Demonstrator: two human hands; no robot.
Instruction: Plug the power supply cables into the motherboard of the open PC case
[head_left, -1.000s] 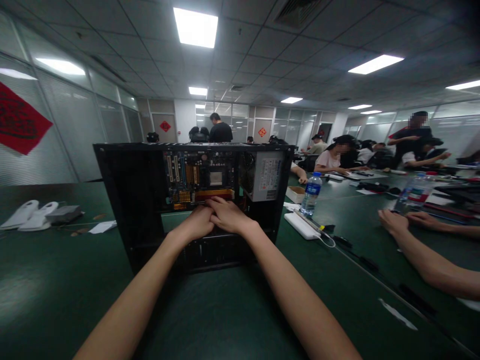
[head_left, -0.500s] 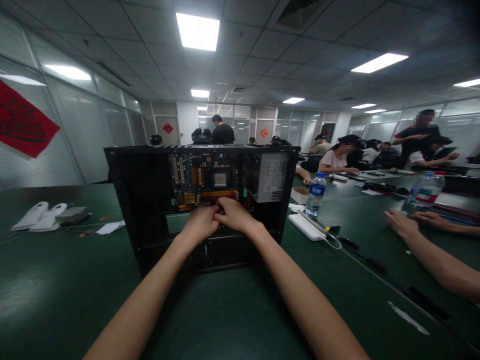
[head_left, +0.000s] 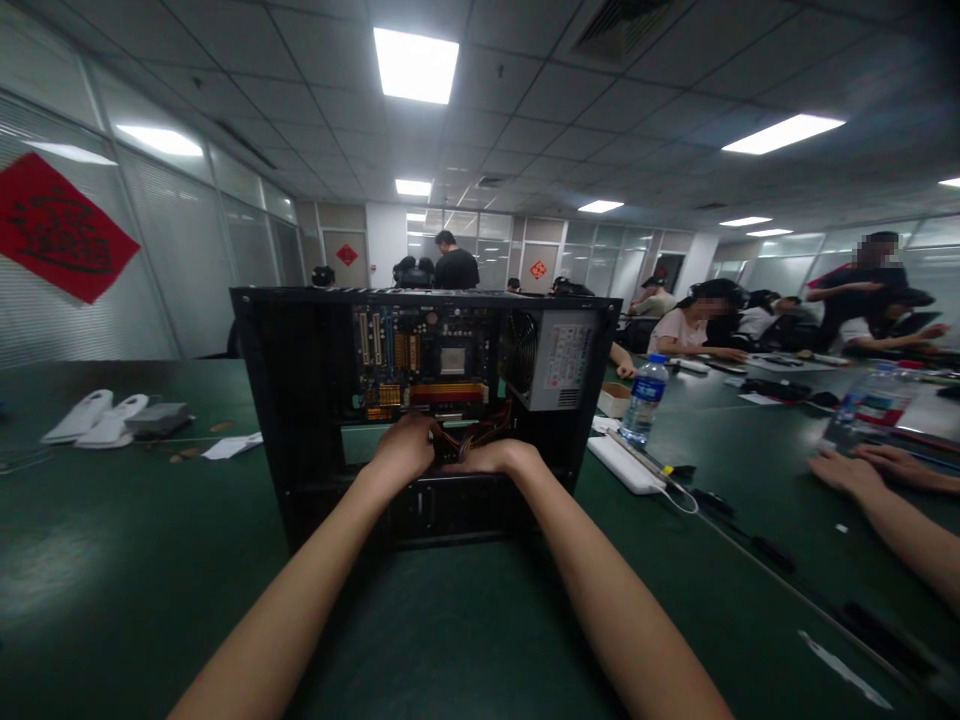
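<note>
An open black computer case (head_left: 300, 400) stands on the green table (head_left: 112, 560) right in front of me. Its motherboard (head_left: 427, 360) and grey power supply (head_left: 559, 360) face me. Both my hands reach inside the case, below the motherboard. My left hand (head_left: 405, 450) is curled closed on a bundle of coloured cables (head_left: 469, 438). My right hand (head_left: 495, 458) lies low beside it with its fingers tucked down into the case, out of sight.
A water bottle (head_left: 643, 398) and a white power strip (head_left: 626, 465) with its cable sit right of the case. White objects (head_left: 94, 418) and paper lie far left. A co-worker's forearms (head_left: 892, 510) rest on the table at right. Other people sit or stand behind.
My hands, joined at the motherboard's lower edge, have dropped lower into the case and parted a little; the right hand now dips down. The view has shifted left, so the case sits further right.
</note>
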